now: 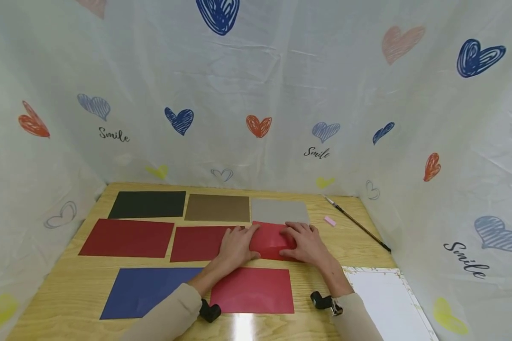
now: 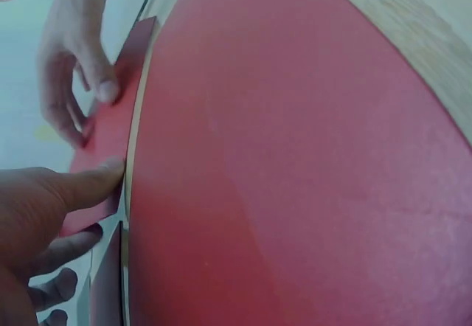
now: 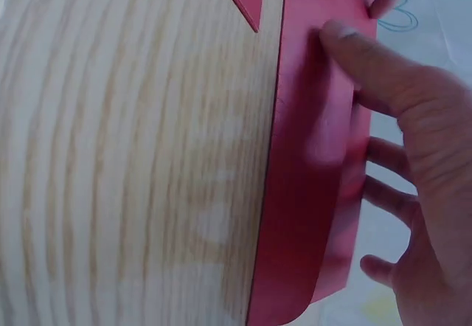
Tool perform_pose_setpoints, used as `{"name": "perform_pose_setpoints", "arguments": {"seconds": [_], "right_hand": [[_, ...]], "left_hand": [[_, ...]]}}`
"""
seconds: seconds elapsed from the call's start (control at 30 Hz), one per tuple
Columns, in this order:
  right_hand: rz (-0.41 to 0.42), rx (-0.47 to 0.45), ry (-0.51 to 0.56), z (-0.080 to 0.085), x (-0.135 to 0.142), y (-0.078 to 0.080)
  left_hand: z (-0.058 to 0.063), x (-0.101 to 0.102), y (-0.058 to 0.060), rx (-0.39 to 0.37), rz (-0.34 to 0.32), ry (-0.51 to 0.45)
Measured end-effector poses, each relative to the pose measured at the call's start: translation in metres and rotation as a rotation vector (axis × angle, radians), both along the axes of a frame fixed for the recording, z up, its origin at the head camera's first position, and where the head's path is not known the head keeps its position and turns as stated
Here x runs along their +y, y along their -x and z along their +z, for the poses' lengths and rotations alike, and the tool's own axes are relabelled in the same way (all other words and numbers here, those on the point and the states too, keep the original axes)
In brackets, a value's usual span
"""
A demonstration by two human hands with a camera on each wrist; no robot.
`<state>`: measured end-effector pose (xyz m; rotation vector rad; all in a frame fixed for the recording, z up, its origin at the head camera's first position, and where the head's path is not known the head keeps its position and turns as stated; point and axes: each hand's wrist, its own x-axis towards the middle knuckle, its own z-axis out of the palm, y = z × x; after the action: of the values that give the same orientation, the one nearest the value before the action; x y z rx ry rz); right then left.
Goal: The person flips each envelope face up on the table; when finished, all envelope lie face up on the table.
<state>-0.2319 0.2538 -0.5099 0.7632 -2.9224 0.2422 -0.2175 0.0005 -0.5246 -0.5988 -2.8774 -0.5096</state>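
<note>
A bright red sheet lies between both hands in the middle row of coloured sheets. My left hand is at its left side, fingertips by the upper left corner and thumb at the near edge. Over the right part rests my right hand, fingers spread along the far side, thumb tip touching the surface. In the right wrist view the sheet bows near one end. A darker red sheet is partly covered by the left hand. Another red sheet lies just below the hands.
Black, brown and grey sheets form the back row. Dark red and blue sheets lie left. A brush, a pink eraser-like block and a white bordered sheet are at right. Curtains surround the table.
</note>
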Motion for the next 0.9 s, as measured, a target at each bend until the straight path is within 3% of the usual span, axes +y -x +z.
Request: {"name": "perform_pose_setpoints", "arguments": {"seconds": [0.23, 0.4, 0.67, 0.9], "right_hand": [[-0.029, -0.030, -0.030, -0.0049, 0.0014, -0.0011], [-0.044, -0.051, -0.022, -0.0065, 0.0043, 0.0005], [0.012, -0.088, 0.047, -0.0083, 0.0072, 0.0047], [-0.051, -0.146, 0.089, -0.0087, 0.0079, 0.0034]], "left_hand": [[0.0026, 0.0001, -0.0021, -0.038, -0.024, 0.073], [0.0024, -0.0033, -0.0030, -0.071, -0.040, 0.018], [0.0005, -0.0066, -0.0017, -0.068, -0.078, -0.029], [-0.0003, -0.0085, 0.0001, -0.058, -0.096, -0.033]]}}
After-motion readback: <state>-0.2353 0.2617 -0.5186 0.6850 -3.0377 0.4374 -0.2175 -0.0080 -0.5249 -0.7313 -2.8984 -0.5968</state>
